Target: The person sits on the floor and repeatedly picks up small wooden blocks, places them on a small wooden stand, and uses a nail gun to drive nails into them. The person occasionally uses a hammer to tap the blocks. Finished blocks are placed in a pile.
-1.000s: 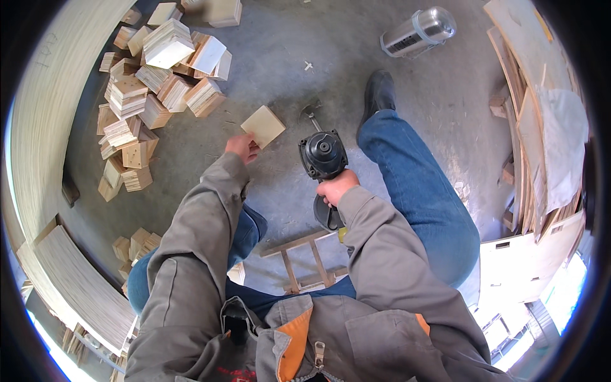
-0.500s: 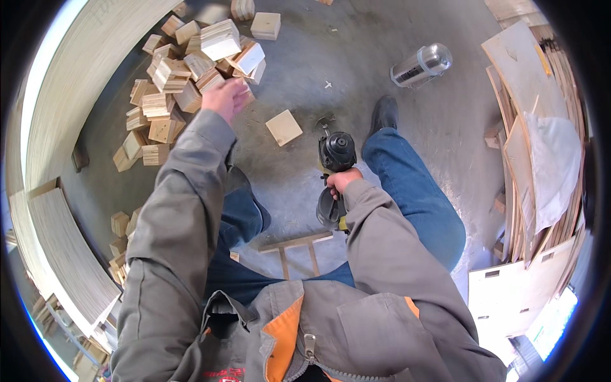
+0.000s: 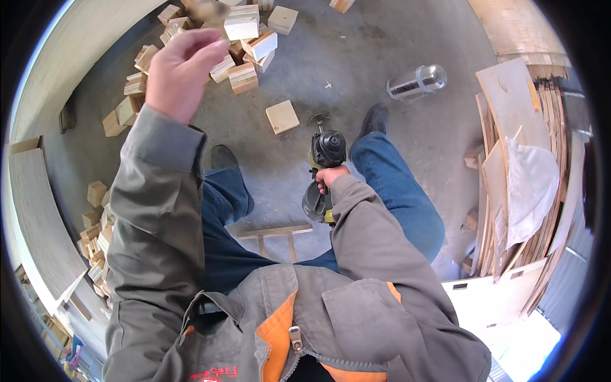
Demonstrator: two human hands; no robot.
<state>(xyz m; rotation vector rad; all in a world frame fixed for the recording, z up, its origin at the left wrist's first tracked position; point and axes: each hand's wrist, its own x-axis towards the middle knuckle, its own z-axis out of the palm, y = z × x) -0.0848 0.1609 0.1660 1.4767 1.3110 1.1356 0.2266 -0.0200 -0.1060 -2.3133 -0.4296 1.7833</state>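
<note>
My left hand (image 3: 181, 76) is raised over the pile of wooden blocks (image 3: 244, 77). Its fingers are loosely curled, the thumb a little apart, and nothing shows in it. Beyond it a blurred wood-coloured shape (image 3: 207, 11) appears at the far edge. My right hand (image 3: 329, 177) is closed round the grip of a black and yellow nail gun (image 3: 331, 149), held between my knees with its nose pointing away from me. A single square wooden block (image 3: 282, 117) lies on the floor just left of the nose.
A steel flask (image 3: 417, 83) lies beyond my right foot. Stacked boards (image 3: 522, 102) with a white cloth (image 3: 533, 184) lean at the right. More blocks (image 3: 95, 219) lie at the left, near a pale panel (image 3: 44, 210). A small wooden frame (image 3: 273, 232) is between my legs.
My left hand has lifted off the block pile, moving up and left, and looks larger. The view has shifted somewhat. My right hand keeps its grip on the nail gun.
</note>
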